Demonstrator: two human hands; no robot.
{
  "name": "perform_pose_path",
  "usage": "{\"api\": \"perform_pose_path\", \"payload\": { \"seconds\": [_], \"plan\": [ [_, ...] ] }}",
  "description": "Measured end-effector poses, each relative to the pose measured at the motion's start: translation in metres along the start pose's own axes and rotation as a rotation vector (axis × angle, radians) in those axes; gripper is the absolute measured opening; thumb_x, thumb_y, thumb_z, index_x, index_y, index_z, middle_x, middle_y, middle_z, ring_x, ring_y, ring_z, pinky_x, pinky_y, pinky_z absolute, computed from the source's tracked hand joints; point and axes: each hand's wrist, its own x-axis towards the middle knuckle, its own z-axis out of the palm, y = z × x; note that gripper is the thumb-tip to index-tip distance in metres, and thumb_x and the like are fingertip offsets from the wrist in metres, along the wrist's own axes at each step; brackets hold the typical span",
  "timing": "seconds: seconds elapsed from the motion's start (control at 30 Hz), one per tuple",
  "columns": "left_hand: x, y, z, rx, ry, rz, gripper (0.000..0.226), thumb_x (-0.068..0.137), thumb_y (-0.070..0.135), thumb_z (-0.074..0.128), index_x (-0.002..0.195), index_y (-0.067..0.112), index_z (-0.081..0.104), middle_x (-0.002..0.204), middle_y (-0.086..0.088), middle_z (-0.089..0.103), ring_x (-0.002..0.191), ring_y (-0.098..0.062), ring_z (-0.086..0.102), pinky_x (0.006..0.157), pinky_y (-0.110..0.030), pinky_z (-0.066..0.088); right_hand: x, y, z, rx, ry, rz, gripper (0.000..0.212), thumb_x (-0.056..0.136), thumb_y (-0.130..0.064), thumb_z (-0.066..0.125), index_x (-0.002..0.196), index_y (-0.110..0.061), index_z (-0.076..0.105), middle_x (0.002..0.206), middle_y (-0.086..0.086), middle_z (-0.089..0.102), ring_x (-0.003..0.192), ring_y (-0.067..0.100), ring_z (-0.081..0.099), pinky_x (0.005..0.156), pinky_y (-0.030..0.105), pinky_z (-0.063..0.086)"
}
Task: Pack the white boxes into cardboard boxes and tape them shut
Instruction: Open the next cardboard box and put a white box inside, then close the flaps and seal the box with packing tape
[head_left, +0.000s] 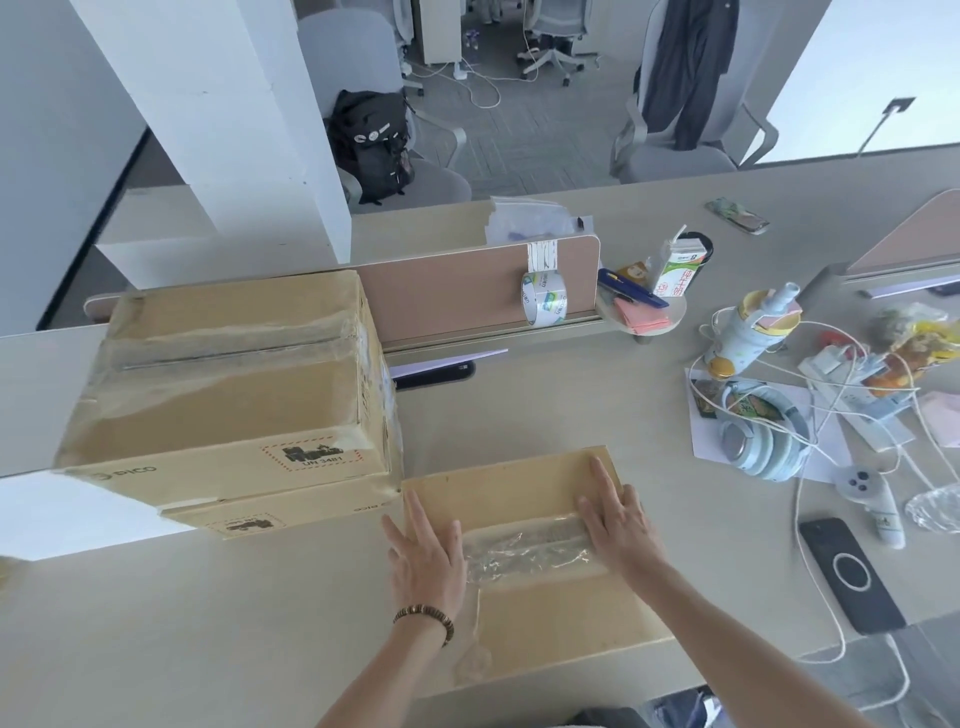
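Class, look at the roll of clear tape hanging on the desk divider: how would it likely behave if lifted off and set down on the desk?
The tape roll is a thin hollow ring, so probably light. Set on edge, its round shape would likely roll; laid flat, it should stay put. Its loose strip, stuck to the divider, would probably cling and resist.

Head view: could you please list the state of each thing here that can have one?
Small cardboard box: closed, clear tape along its seam.
Large cardboard box: closed, taped, stacked on another box.
Tape roll: hanging on the divider, unused.
Left hand: flat, pressing the tape.
Right hand: flat, pressing the tape.
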Motion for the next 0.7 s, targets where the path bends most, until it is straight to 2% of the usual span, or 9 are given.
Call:
{"api": "perform_pose_path", "payload": {
  "seconds": [0.03, 0.1, 0.13, 0.2, 0.27, 0.33, 0.37, 0.5, 0.7],
  "plan": [
    [0.000, -0.001, -0.001, 0.009, -0.011, 0.004, 0.076, 0.098, 0.058, 0.029, 0.156, 0.032, -0.012, 0.161, -0.022, -0.002, 0.137, -0.043, 0.034, 0.104, -0.049, 0.040, -0.002, -0.002, -0.003, 0.013, 0.016, 0.000, 0.078, 0.087, -0.079, 0.001, 0.153, -0.042, 0.017, 0.147, 0.004, 0.037, 0.108, 0.026, 0.044, 0.093, 0.037, 0.041],
    [0.001, -0.001, -0.005, 0.076, -0.023, 0.026, 0.078, 0.098, 0.058, 0.029, 0.156, 0.028, -0.014, 0.161, -0.021, -0.008, 0.146, -0.040, 0.019, 0.107, -0.049, 0.037, -0.006, -0.007, -0.009, 0.056, 0.064, 0.028, 0.061, 0.098, -0.064, 0.027, 0.155, -0.045, 0.016, 0.145, 0.004, 0.034, 0.124, 0.028, 0.043, 0.105, 0.041, 0.038],
    [0.001, -0.001, -0.007, 0.119, -0.023, 0.041, 0.079, 0.099, 0.058, 0.029, 0.157, 0.025, -0.013, 0.162, -0.021, -0.008, 0.148, -0.039, 0.013, 0.110, -0.049, 0.035, -0.005, -0.007, -0.011, 0.047, 0.085, 0.023, 0.060, 0.099, -0.058, 0.032, 0.155, -0.044, 0.018, 0.148, 0.006, 0.030, 0.133, 0.029, 0.039, 0.110, 0.043, 0.034],
    [0.002, 0.000, -0.013, 0.220, -0.023, 0.050, 0.079, 0.099, 0.057, 0.032, 0.158, 0.018, -0.003, 0.162, -0.024, -0.003, 0.150, -0.041, 0.008, 0.114, -0.049, 0.031, -0.004, -0.010, -0.020, -0.019, 0.126, 0.000, 0.061, 0.097, -0.061, 0.025, 0.153, -0.037, 0.030, 0.153, 0.011, 0.026, 0.140, 0.033, 0.031, 0.114, 0.044, 0.029],
    [0.004, 0.005, -0.020, 0.298, 0.017, 0.070, 0.076, 0.096, 0.053, 0.045, 0.155, 0.010, 0.024, 0.160, -0.029, 0.009, 0.148, -0.045, 0.014, 0.112, -0.051, 0.033, 0.002, -0.011, -0.028, -0.038, 0.147, -0.034, 0.070, 0.091, -0.064, 0.015, 0.142, -0.029, 0.047, 0.152, 0.016, 0.030, 0.138, 0.036, 0.034, 0.115, 0.045, 0.027],
    [0.008, 0.015, -0.025, 0.318, 0.104, 0.170, 0.058, 0.090, 0.045, 0.062, 0.133, 0.007, 0.055, 0.153, -0.031, 0.029, 0.143, -0.048, 0.029, 0.105, -0.053, 0.042, 0.015, -0.014, -0.039, -0.029, 0.151, -0.060, 0.068, 0.089, -0.060, 0.017, 0.135, -0.024, 0.053, 0.149, 0.016, 0.035, 0.131, 0.036, 0.041, 0.113, 0.044, 0.027],
    [0.011, 0.024, -0.029, 0.311, 0.133, 0.222, 0.047, 0.090, 0.043, 0.062, 0.123, 0.009, 0.060, 0.149, -0.026, 0.037, 0.141, -0.044, 0.035, 0.104, -0.050, 0.044, 0.022, -0.020, -0.047, -0.006, 0.132, -0.059, 0.065, 0.090, -0.058, 0.022, 0.136, -0.024, 0.052, 0.148, 0.015, 0.037, 0.129, 0.035, 0.043, 0.113, 0.043, 0.027],
    [0.029, 0.088, -0.055, 0.182, 0.050, 0.348, 0.038, 0.101, 0.043, 0.043, 0.126, 0.016, 0.054, 0.128, 0.000, 0.056, 0.121, -0.016, 0.053, 0.099, -0.029, 0.044, 0.055, -0.040, -0.076, 0.183, 0.079, -0.100, 0.051, 0.100, -0.041, 0.048, 0.146, -0.021, 0.043, 0.146, 0.008, 0.040, 0.132, 0.030, 0.043, 0.112, 0.041, 0.032],
    [0.094, 0.177, -0.083, 0.026, -0.009, 0.377, 0.040, 0.100, 0.041, 0.048, 0.128, 0.014, 0.056, 0.127, -0.002, 0.062, 0.119, -0.021, 0.057, 0.098, -0.035, 0.045, 0.103, -0.077, -0.115, 0.318, 0.089, -0.153, 0.052, 0.100, -0.038, 0.051, 0.147, -0.019, 0.040, 0.145, 0.005, 0.042, 0.132, 0.025, 0.044, 0.107, 0.037, 0.034]
  ]
}}
